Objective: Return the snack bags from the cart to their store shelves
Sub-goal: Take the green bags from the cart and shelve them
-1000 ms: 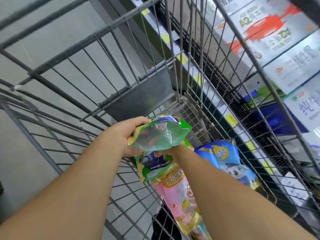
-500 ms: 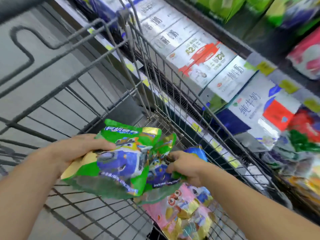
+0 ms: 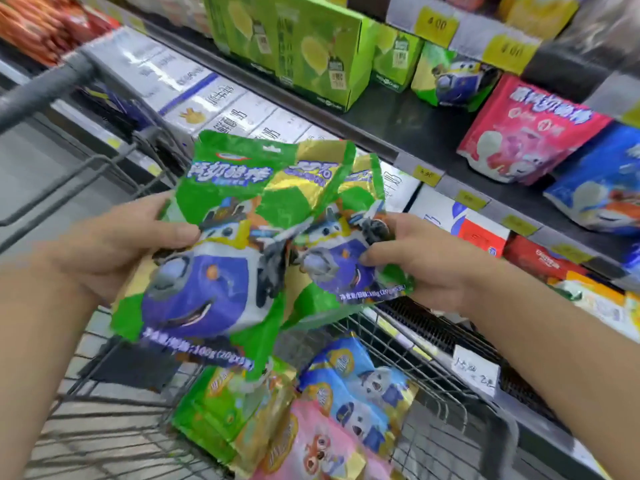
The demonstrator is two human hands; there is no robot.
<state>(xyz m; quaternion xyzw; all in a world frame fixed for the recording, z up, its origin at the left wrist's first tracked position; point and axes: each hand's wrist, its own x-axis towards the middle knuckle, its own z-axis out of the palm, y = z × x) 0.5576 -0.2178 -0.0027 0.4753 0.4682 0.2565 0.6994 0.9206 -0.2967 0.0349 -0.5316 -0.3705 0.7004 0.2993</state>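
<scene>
At the far left the grey cart handle runs up and away from me, blurred, with the wire cart spreading below it. My left hand is closed on the left edge of a green bag, thumb pressed on its front beside the purple cartoon plane, fingers hidden behind. That bag stands upright above the cart, its bottom edge hanging over the bags still inside.

Just right of it, and partly tucked behind its right edge, is a second green bag of the same print, crumpled at the top. My right hand pinches this one at its right side, thumb on the front, the rest of the fingers behind. My hands are apart, each clamped on its own bag, and the two bags overlap in the middle.

Below them, in the cart, lie a green-and-yellow bag, a blue bag with cartoon dogs, and a pink bag nearest me; the three touch and overlap.

Behind my hands, white cartons fill a lower shelf. Above, on the dark shelf, stand green boxes, then a matching green bag with the same plane, then a pink pouch, then a blue pouch at the right edge. Yellow price tags sit on the rail over them; their figures are too blurred to read surely.
</scene>
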